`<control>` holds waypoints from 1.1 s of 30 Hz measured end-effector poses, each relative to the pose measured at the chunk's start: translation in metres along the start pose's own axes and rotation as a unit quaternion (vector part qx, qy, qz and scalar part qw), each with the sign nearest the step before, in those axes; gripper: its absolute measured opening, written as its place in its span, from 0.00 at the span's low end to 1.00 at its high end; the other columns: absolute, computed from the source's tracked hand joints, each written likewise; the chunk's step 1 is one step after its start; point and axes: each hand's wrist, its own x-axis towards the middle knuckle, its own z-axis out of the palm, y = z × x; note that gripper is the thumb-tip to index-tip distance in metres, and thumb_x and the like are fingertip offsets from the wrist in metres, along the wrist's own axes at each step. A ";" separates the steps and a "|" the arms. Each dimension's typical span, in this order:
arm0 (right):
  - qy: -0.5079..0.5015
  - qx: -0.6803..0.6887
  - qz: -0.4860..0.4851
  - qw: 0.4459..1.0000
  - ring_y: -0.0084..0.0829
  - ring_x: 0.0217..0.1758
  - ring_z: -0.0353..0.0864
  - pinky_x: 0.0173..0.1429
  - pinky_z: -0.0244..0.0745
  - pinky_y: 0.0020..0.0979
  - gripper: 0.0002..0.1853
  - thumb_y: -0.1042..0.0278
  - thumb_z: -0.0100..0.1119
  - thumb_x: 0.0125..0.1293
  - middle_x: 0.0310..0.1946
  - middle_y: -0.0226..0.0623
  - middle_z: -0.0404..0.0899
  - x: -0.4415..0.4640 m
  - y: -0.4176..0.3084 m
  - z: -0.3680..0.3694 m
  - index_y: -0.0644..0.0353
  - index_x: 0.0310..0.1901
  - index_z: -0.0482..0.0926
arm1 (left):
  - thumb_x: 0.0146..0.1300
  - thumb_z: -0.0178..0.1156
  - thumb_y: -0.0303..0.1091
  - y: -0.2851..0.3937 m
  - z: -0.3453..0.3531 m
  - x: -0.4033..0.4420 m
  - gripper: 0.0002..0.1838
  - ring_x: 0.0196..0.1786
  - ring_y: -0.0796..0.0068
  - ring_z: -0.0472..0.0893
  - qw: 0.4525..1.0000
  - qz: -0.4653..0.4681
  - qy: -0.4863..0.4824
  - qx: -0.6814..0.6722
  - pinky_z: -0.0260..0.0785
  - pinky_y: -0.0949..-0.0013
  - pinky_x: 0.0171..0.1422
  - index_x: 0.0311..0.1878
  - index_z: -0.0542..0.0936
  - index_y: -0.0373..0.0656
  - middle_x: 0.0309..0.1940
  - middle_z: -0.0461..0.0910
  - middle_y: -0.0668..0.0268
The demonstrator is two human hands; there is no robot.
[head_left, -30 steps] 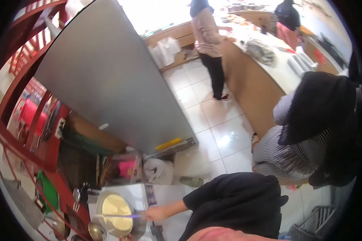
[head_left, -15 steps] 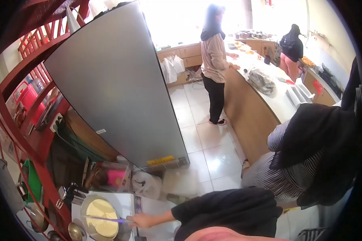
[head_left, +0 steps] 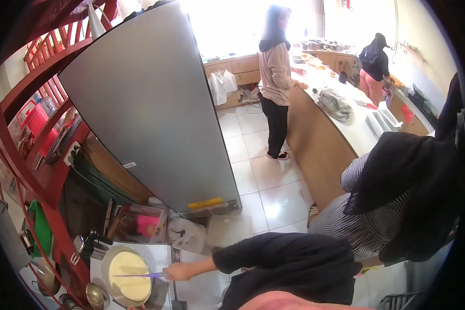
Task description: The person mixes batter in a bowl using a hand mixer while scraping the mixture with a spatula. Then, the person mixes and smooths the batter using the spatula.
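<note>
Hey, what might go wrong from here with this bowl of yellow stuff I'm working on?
The purple-handled tool in your right hand reaches over the yellow contents; a slip might gouge them or flick some out.
The bowl sits beside a round metal utensil; nudged sideways, it could knock it.
The person in stripes looks close to your sleeve; a bump might jolt you.

Strong light from behind grey fridge; background there blown to white, flare hazing the standing person to its right. Soft glare on floor tiles right of fridge base. Deep shadow below-left. Fisheye bows red railing left of fridge; corners black.
</note>
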 end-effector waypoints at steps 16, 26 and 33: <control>-0.027 -0.034 0.012 0.999 0.56 0.30 0.73 0.36 0.67 0.49 0.18 0.54 0.43 0.64 0.23 0.54 0.72 0.008 0.018 0.004 0.63 0.41 0.65 | 0.61 0.52 0.40 0.015 -0.021 0.012 0.18 0.39 0.70 0.70 1.000 0.014 0.001 0.009 0.64 0.70 0.41 0.52 0.63 0.50 0.42 0.70 0.62; -0.025 -0.032 0.029 0.999 0.55 0.29 0.73 0.34 0.67 0.50 0.15 0.56 0.43 0.64 0.21 0.53 0.72 0.000 0.000 -0.013 0.62 0.42 0.65 | 0.61 0.52 0.41 0.008 -0.064 0.025 0.18 0.41 0.70 0.69 0.999 0.028 0.017 -0.009 0.63 0.69 0.43 0.53 0.63 0.51 0.42 0.70 0.62; -0.062 -0.054 0.041 0.996 0.53 0.32 0.75 0.35 0.67 0.52 0.17 0.54 0.43 0.64 0.26 0.50 0.75 0.013 0.001 -0.011 0.61 0.44 0.66 | 0.61 0.52 0.41 0.011 -0.061 0.023 0.19 0.41 0.69 0.69 1.000 0.019 0.013 -0.010 0.63 0.69 0.44 0.54 0.63 0.51 0.43 0.70 0.61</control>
